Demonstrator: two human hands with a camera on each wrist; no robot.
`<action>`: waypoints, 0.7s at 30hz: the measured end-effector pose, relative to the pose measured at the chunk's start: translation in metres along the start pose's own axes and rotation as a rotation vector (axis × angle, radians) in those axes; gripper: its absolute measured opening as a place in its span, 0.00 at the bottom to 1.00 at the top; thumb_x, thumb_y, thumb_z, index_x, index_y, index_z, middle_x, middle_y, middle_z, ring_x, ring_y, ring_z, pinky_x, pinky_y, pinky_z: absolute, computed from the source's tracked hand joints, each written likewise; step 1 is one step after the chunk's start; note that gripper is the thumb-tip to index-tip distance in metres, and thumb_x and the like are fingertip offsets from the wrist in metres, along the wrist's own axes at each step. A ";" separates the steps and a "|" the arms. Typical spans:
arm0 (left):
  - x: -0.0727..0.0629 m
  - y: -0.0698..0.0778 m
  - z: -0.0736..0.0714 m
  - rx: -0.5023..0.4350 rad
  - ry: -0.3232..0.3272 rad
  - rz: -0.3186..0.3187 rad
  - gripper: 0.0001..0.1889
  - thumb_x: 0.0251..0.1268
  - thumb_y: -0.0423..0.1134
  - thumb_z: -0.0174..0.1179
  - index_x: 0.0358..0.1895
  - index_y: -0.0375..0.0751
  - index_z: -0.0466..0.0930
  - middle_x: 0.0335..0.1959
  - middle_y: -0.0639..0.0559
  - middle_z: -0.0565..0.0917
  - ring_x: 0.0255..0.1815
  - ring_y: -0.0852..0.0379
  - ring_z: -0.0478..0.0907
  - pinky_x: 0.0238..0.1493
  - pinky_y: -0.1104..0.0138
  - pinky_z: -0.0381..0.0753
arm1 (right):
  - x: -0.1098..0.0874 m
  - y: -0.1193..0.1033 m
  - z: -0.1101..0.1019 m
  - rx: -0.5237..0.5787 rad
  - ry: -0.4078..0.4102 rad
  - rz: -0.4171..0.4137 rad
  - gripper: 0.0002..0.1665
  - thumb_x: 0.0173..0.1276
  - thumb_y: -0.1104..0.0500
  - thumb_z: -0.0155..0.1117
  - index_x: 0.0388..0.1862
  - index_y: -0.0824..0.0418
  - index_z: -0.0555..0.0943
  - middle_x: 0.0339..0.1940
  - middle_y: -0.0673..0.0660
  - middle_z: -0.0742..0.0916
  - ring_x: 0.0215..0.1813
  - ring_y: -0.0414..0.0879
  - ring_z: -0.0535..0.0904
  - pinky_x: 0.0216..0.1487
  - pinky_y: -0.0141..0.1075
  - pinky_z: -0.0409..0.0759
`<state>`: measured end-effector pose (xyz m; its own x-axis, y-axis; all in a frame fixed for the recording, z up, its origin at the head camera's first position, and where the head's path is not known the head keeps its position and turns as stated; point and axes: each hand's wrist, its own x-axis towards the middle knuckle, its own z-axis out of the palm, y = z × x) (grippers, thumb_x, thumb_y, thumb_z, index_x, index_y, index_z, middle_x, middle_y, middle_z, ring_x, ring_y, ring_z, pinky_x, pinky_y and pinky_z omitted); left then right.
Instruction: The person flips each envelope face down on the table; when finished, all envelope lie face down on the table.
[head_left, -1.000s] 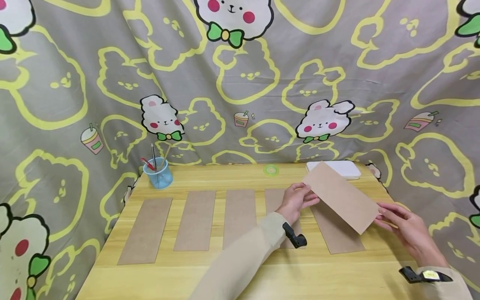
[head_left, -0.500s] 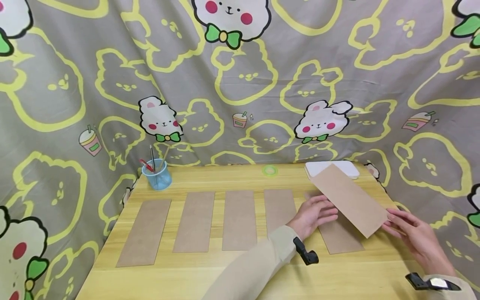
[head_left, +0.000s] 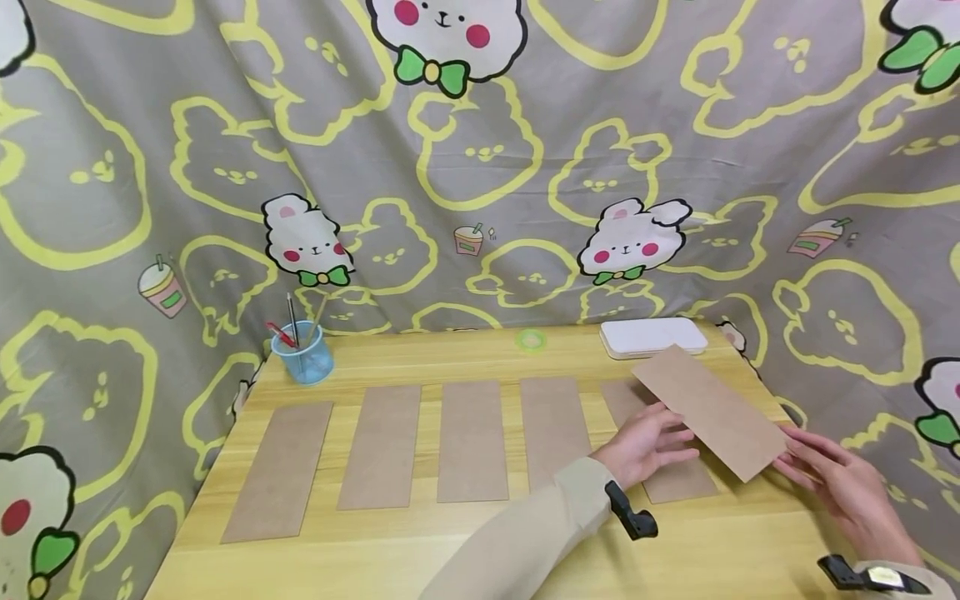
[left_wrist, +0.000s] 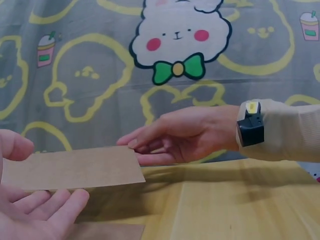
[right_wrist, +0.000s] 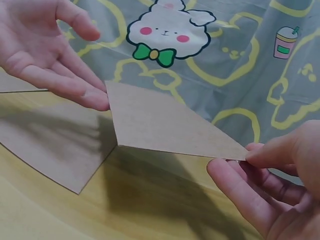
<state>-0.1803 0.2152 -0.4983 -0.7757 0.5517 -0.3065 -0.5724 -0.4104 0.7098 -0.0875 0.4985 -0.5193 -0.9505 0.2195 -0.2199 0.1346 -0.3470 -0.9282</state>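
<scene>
My right hand (head_left: 851, 492) pinches a thin brown rectangular card (head_left: 712, 412) by its near right corner, thumb on top. The card is raised above the table at a slant. My left hand (head_left: 643, 446) is at its left edge with fingers extended. In the left wrist view those fingers (left_wrist: 70, 207) lie just below the card and the thumb stands apart above it. The right wrist view shows the left fingertips (right_wrist: 97, 100) right at the card's far edge. Beneath the raised card lies another brown card (head_left: 678, 483), partly covered by the left hand.
Several matching cards (head_left: 472, 442) lie in a spaced row across the wooden table (head_left: 390, 550). A blue cup (head_left: 307, 358) with pens stands at the back left. A white case (head_left: 652, 337) and a green ring-shaped item (head_left: 531, 340) lie at the back. A patterned curtain (head_left: 510, 183) surrounds the table.
The raised card has shifted right and slightly toward me with the right hand. My left hand has let go of the card's left edge and slid right along it, fingers spread.
</scene>
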 end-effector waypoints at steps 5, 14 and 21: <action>0.002 -0.007 0.007 -0.005 -0.005 -0.020 0.23 0.81 0.34 0.59 0.74 0.34 0.74 0.74 0.34 0.75 0.73 0.33 0.76 0.73 0.35 0.82 | -0.004 0.001 -0.008 -0.003 0.086 0.057 0.15 0.82 0.61 0.65 0.49 0.41 0.93 0.41 0.41 0.91 0.44 0.40 0.92 0.50 0.37 0.95; 0.009 -0.023 0.019 -0.034 0.014 -0.045 0.26 0.86 0.41 0.58 0.78 0.34 0.71 0.77 0.25 0.70 0.75 0.26 0.73 0.73 0.32 0.80 | -0.017 0.004 -0.025 0.058 0.176 0.104 0.12 0.79 0.59 0.70 0.47 0.40 0.93 0.38 0.42 0.92 0.42 0.41 0.92 0.48 0.37 0.96; 0.009 -0.031 0.024 -0.012 0.012 -0.062 0.27 0.84 0.34 0.56 0.80 0.31 0.69 0.76 0.26 0.73 0.75 0.26 0.73 0.74 0.32 0.79 | -0.024 0.003 -0.029 0.114 0.158 0.121 0.18 0.83 0.64 0.64 0.45 0.42 0.94 0.38 0.44 0.91 0.43 0.42 0.92 0.51 0.36 0.95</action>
<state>-0.1635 0.2504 -0.5079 -0.7418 0.5677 -0.3569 -0.6225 -0.3849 0.6814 -0.0561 0.5184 -0.5251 -0.8725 0.3069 -0.3803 0.2042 -0.4780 -0.8543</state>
